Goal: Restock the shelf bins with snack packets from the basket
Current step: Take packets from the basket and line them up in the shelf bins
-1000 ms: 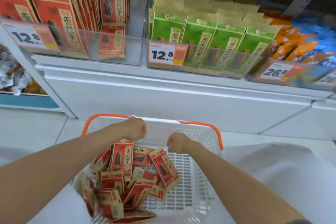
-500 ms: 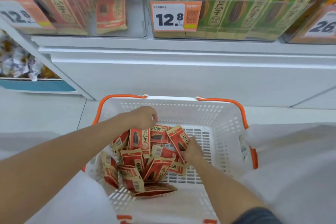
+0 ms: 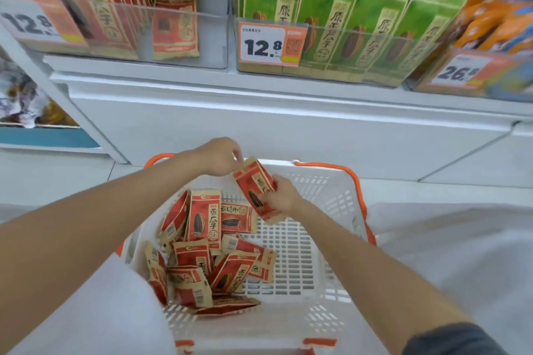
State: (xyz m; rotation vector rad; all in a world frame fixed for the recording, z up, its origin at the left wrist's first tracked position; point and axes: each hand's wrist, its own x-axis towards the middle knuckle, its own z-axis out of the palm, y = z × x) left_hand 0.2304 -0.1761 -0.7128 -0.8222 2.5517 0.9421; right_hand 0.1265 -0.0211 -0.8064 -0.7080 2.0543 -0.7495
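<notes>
the right hand (image 3: 281, 196) grips the held packet (image 3: 255, 189) low on its body, thumb across the printed face, just above the far part of the basket (image 3: 326, 181). the packet's long axis runs from 11 o'clock to 5 o'clock, top seam toward the shelf. the left hand (image 3: 219, 157) sits at the 10 o'clock end of that packet with its fingers curled right at the top corner; whether they actually pinch the seam or only hover beside it i cannot tell.

the relation that matters: the red bin (image 3: 212, 37), stocked with the same red design, lies at about 11 o'clock from the packet, well apart and higher, nearly in line with the packet's own axis. the left hand is nearer that bin, so a hand-over or a two-handed lift looks likely. the bin shows free room at its right end, beside the last upright pack.

in the way is the bin's clear front wall, which the packet must clear from above, and the white shelf ledge (image 3: 259, 101) below it. the green bin (image 3: 375, 66) with its price tag (image 3: 271, 43) sits at 1 o'clock, the wrong home. the loose packets (image 3: 207, 239) lie heaped at 7 o'clock in the basket, many left to shelve.
</notes>
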